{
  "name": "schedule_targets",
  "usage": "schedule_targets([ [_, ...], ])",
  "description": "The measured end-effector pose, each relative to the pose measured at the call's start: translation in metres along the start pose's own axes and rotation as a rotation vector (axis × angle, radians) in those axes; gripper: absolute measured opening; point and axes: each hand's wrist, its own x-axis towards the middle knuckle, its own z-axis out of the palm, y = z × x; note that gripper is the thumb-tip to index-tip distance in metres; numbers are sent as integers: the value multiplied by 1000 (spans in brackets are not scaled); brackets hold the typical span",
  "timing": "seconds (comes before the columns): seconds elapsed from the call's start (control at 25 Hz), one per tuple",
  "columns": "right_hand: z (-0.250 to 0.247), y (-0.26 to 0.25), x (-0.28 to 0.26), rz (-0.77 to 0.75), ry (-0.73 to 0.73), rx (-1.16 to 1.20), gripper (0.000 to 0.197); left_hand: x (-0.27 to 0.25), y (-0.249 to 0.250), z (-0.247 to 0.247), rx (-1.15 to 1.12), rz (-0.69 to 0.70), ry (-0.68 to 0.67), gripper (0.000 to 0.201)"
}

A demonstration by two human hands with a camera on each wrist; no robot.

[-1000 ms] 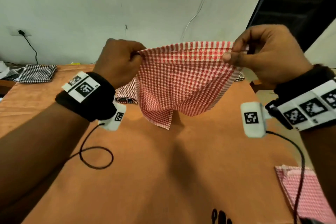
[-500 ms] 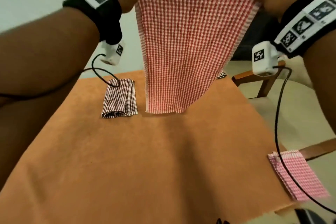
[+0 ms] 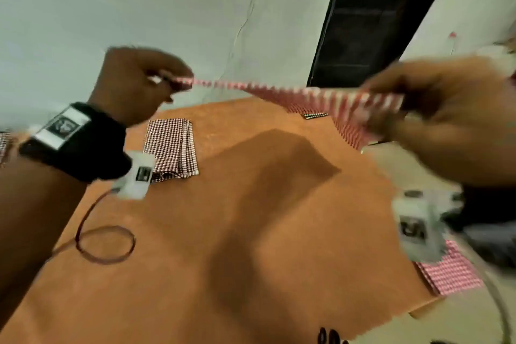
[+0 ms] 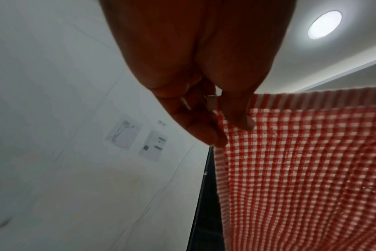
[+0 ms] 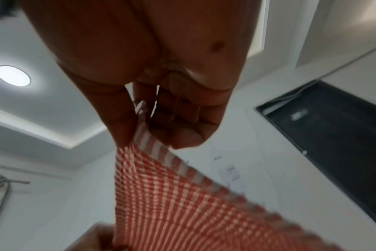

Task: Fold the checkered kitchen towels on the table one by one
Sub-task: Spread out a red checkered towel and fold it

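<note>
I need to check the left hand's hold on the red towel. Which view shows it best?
The left wrist view: the left hand pinches the red towel at its corner, close and sharp. The head view shows that hold blurred; the right wrist view shows only the far hand at the bottom edge.

We see a pale wall with a thin wire running down it, and beside it a tall dark doorway. A dark cable curls in a loop at the lower left of the head view. From the left wrist we look up at a round ceiling light, lit, and at two paper notices stuck side by side on the wall, their print too blurred to read. From the right wrist, a bundle of grey cables hangs at the left edge.
</note>
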Motion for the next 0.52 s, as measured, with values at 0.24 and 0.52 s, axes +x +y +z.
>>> schedule_targets([
  [0.24, 189, -22, -109, 111, -621, 155, 20, -163, -134, 31, 243, -225, -393, 35],
  [0.52, 337, -79, -153, 173, -1021, 281, 33, -264, -210, 2, 500, -448, -708, 26],
])
